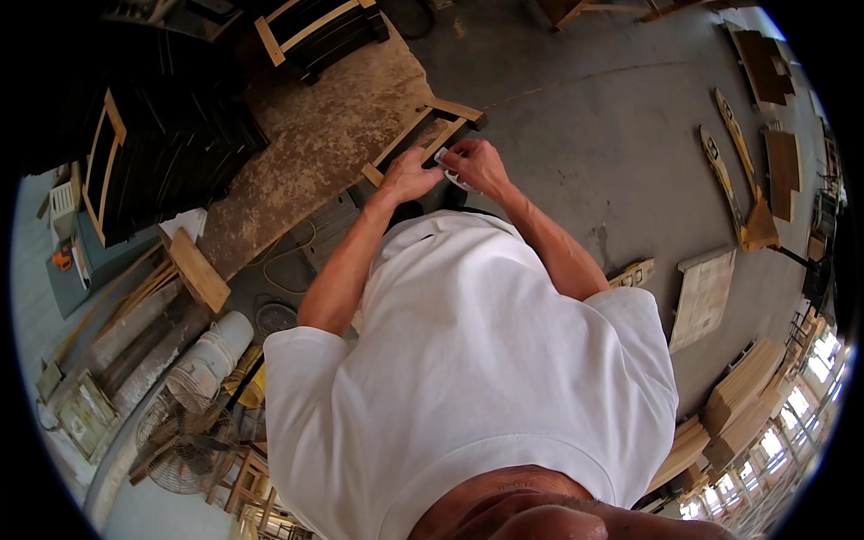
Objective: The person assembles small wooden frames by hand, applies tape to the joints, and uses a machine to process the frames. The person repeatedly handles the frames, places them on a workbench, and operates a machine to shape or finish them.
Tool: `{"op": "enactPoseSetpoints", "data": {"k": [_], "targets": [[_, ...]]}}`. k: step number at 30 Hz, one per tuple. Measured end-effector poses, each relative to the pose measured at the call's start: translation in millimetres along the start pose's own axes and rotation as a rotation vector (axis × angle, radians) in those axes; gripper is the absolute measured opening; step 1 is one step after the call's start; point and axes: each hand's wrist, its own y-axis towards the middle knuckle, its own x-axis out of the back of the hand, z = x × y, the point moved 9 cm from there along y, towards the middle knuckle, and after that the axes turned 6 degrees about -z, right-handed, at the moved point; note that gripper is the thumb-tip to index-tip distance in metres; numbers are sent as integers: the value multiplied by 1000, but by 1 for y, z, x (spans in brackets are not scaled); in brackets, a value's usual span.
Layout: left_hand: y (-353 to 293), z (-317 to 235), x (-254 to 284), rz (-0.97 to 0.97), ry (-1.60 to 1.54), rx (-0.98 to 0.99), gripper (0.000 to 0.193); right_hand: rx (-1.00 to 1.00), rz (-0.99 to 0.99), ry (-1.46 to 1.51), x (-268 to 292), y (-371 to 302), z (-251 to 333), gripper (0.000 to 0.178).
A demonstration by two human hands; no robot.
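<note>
I look down over my white T-shirt at both hands, close together over a light wooden frame with dark slats (438, 126). My left hand (408, 176) rests on the frame's near rail, fingers curled over the wood. Right beside it, my right hand (480, 165) pinches a small white piece (446, 159), perhaps cloth or paper, against the frame. What lies under the palms is hidden.
A dusty brown board (333, 135) lies to the left of the frame. Stacks of dark slatted frames (162, 153) stand at the upper left. A fan (184, 441) and a white roll (211, 355) sit at the lower left. Wooden boards (742, 396) and carved pieces (720, 171) lie on the grey concrete floor to the right.
</note>
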Motion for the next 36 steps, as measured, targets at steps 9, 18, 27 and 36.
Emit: {"op": "enactPoseSetpoints", "data": {"k": [9,18,27,36], "targets": [[11,23,-15,-49,22,28,36,43,-12,-9,4,4,-1,31],[12,35,-13,39,-178,178,36,188,41,133,10,0,-16,44],[-9,-23,3,-7,146,-116,32,182,149,370,5,-6,-16,36],[-19,-49,12,90,72,-141,30,134,363,920,-6,-6,-28,35]]}}
